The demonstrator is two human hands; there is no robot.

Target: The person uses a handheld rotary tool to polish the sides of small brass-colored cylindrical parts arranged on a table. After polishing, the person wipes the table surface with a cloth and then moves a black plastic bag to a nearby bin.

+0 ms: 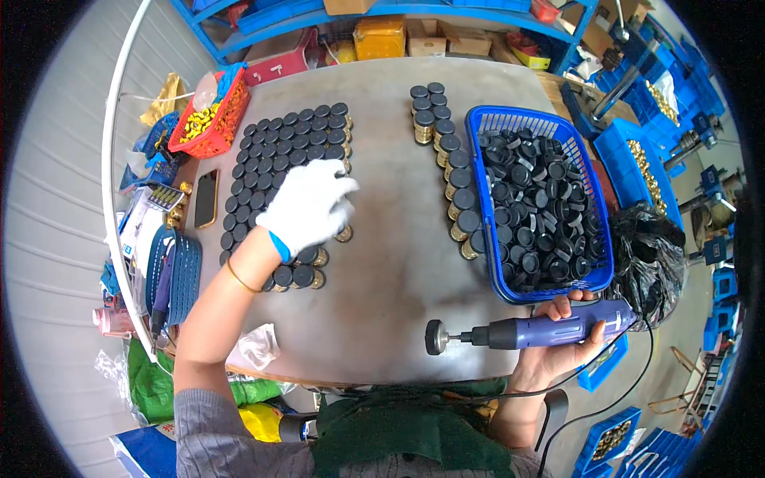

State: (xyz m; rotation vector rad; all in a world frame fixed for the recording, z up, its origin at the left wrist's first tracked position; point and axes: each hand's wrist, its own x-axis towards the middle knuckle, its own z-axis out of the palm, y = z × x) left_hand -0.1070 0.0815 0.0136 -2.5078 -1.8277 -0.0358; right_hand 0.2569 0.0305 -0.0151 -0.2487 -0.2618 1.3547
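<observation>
My left hand [309, 205], in a white glove with a blue cuff, reaches over the right side of a block of brass cylinders with black round caps [275, 147]. Its fingers point right and are slightly bent and apart; the pieces directly under the palm are hidden. My bare right hand [562, 350] is wrapped around a purple electric screwdriver [550, 328], held level near the table's front edge. A black round head [435, 337] on its metal shaft points left. The screwdriver's black cord runs down from its back end.
A blue basket [488, 275] full of loose black caps stands right, beside a column of capped brass pieces [458, 177]. Along the table's left edge are a phone [206, 197] and a red basket [215, 143]. A crumpled white cloth [256, 347] lies front left. Blue shelving [279, 17] stands behind.
</observation>
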